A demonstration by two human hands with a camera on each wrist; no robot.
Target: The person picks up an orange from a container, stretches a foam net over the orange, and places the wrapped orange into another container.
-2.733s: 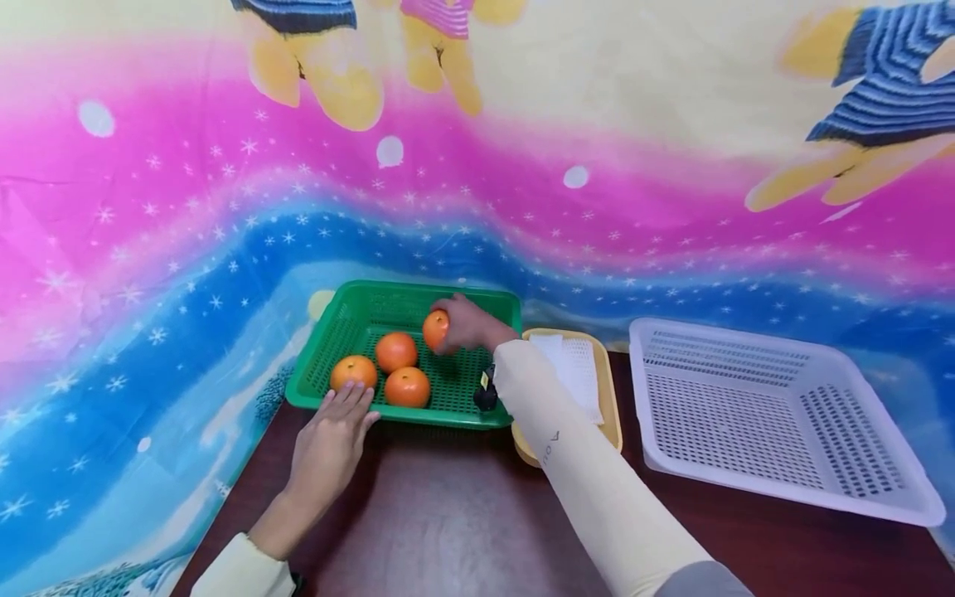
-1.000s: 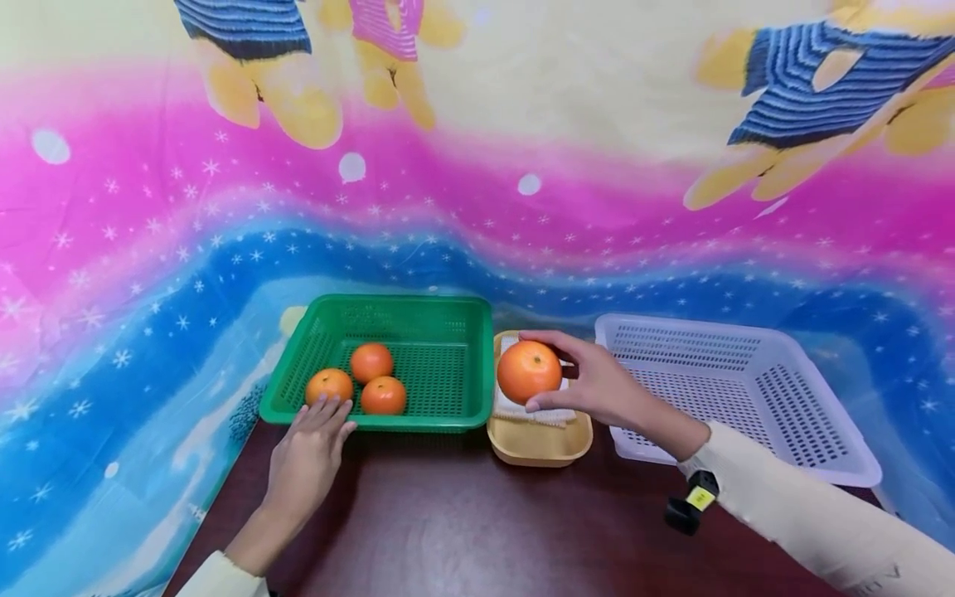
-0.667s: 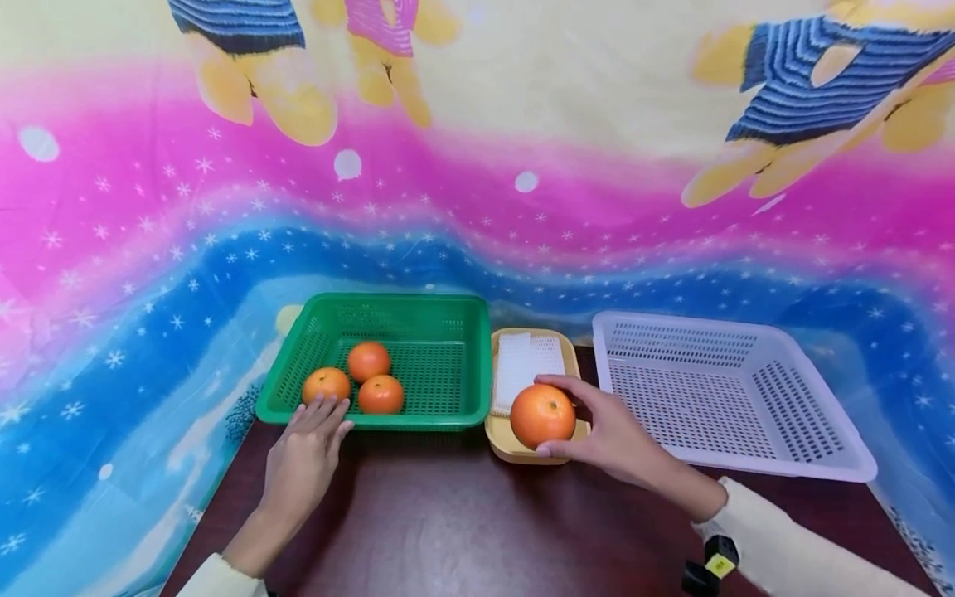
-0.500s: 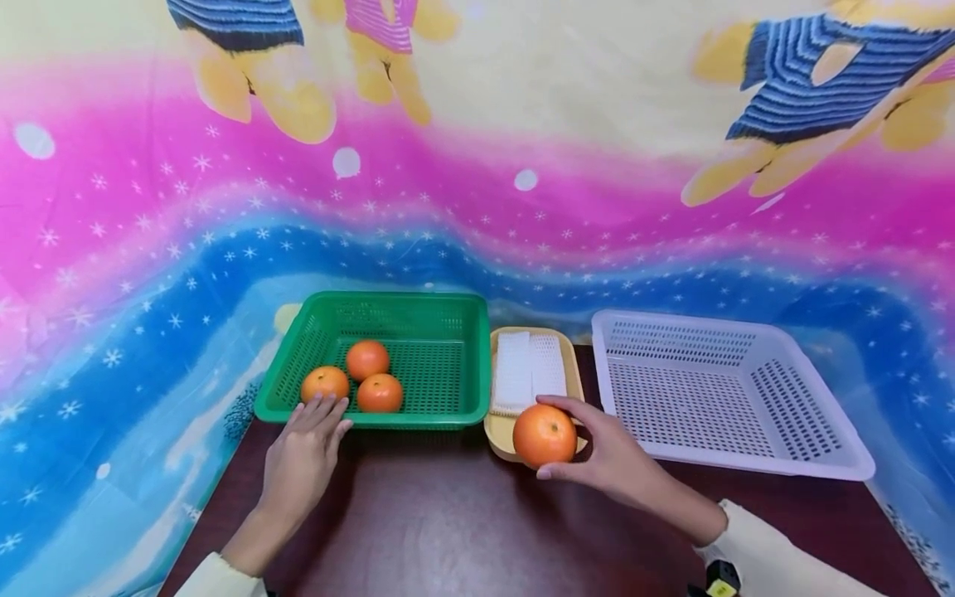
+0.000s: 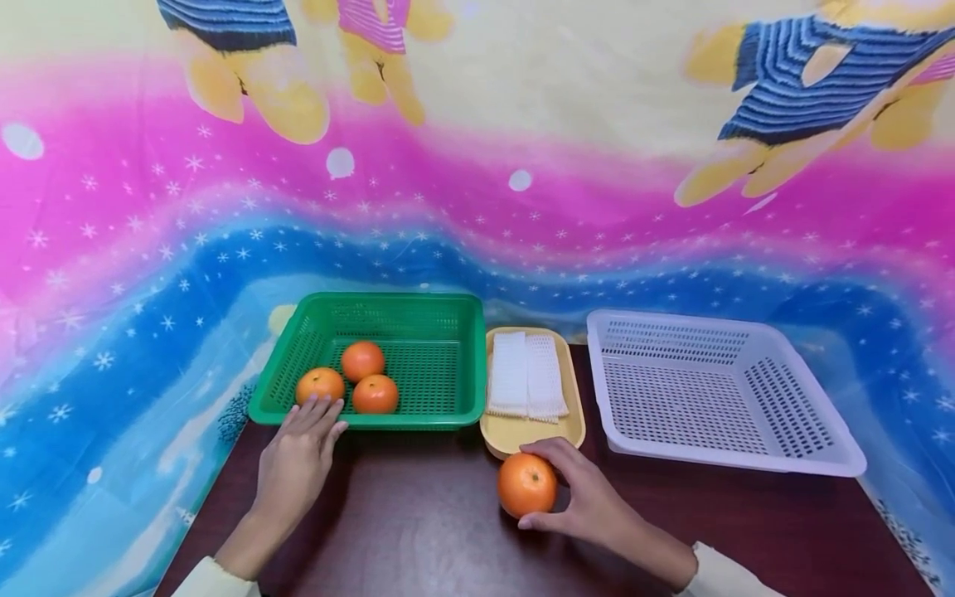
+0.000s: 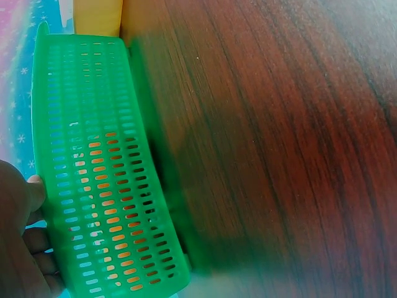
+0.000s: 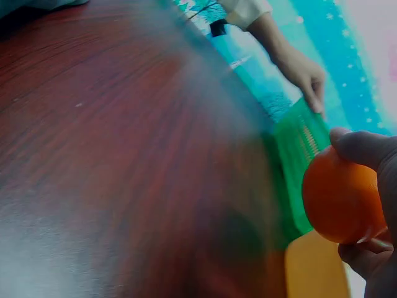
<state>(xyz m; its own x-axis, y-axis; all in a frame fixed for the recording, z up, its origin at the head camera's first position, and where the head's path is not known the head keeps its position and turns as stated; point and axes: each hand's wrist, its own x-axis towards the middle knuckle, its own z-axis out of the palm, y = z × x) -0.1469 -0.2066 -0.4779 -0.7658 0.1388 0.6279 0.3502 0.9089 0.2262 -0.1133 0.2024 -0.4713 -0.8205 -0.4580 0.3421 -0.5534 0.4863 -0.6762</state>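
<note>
My right hand (image 5: 593,502) grips an orange (image 5: 526,485) between thumb and fingers, over the table just in front of the yellow tray. In the right wrist view the held orange (image 7: 340,198) overlaps the green basket and the tray's edge. Three more oranges lie together in the left half of the green basket (image 5: 440,419). My left hand (image 5: 294,473) rests across that basket's front rim, its fingers reaching over it to the nearest orange (image 5: 321,384). Through the slots of the basket wall (image 6: 99,87) in the left wrist view, orange colour shows.
White foam net sleeves (image 5: 525,377) lie flat on the yellow tray (image 5: 533,431), between the two baskets. A pale lilac basket (image 5: 731,460) with nothing in it stands to the right on the dark wood table (image 5: 418,531). A printed cloth (image 5: 477,207) hangs behind.
My right hand has taken an orange out of the green basket, carried it right across the tray and then lowered it toward me. My left hand has stayed at the basket rim.
</note>
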